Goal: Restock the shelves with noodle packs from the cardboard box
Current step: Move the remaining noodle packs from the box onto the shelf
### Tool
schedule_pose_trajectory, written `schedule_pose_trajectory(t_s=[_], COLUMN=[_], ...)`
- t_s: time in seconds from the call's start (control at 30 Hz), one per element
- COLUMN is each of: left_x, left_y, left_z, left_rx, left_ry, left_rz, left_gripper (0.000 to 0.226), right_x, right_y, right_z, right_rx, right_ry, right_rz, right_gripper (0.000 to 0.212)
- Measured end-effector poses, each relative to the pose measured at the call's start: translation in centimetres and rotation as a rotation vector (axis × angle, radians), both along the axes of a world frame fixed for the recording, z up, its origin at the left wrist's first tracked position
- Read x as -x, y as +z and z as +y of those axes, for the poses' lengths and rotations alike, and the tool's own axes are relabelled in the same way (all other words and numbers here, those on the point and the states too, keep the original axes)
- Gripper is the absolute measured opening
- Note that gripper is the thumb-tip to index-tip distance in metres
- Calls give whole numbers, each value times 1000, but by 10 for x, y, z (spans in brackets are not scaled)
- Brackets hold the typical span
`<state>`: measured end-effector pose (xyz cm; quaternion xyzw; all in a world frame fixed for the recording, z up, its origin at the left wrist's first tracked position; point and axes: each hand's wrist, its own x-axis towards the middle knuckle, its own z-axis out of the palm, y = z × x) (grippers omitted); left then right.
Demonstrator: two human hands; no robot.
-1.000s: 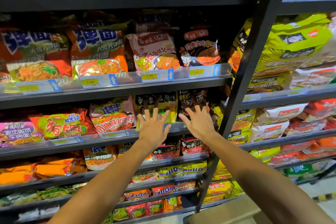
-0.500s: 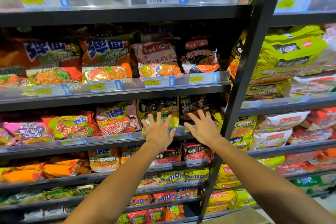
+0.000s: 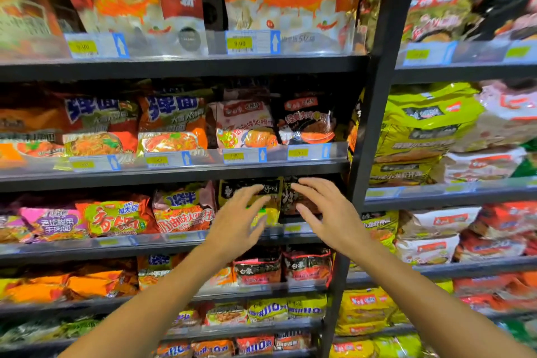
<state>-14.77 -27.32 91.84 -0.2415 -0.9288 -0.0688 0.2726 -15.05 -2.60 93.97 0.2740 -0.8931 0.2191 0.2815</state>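
Both hands have turned inward, left hand [image 3: 236, 219] and right hand [image 3: 327, 212] spread, gripping nothing, so nudge the black-and-yellow pack [image 3: 252, 189] squarely upright against its right neighbour.

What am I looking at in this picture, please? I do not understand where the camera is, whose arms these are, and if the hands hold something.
There is no machine here. The camera sits on a person's head and looks forward and down, so the two bare arms are that person's own. They stand before dark metal shop shelves full of instant noodle packs, with yellow price tags along the edges. The left hand and the right hand reach to one shelf, in front of a black and yellow noodle pack and a dark noodle pack beside it. The fingers are spread and fairly straight; neither hand clearly grips anything. Whether they touch the packs I cannot tell. The cardboard box is not in view.
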Motion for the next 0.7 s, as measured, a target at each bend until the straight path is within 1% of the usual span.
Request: schedule_pose_trajectory(t_s=[0.03, 0.07, 0.13, 0.27, 0.37, 0.47, 0.5, 0.53, 0.6, 0.7], left_x=[-3, -4, -2, 20, 34, 41, 43, 45, 50, 56], left_y=[15, 30, 60, 94, 107, 118, 121, 123, 128, 134], left_z=[-2, -3, -1, 4, 6, 8, 8, 8, 4, -3], left_rx=[-37, -66, -76, 39, 60, 94, 134, 164, 162, 121], left_ry=[-55, -76, -22, 182, 217, 265, 296, 321, 342, 326], left_rz=[123, 203, 239, 54, -53, -115, -152, -193, -263, -324], left_gripper=[41, 39, 42, 55, 70, 68, 64, 62, 61, 60], right_x=[-1, 0, 6, 31, 44, 49, 51, 53, 55, 59], right_y=[14, 27, 52, 82, 92, 101, 103, 105, 110, 118], right_z=[0, 0, 1, -2, -9, -18, -21, -23, -30, -41], right_rx=[38, 61, 51, -119, -221, -283, -306, -330, -386, -436], right_ry=[17, 20, -3, -90, -160, -193, -207, -225, -256, -295], right_rz=[64, 110, 126, 0, -92, -147, -156, -173, -238, -333], right_gripper=[42, 41, 41, 48, 57, 88, 92, 88, 78, 78])
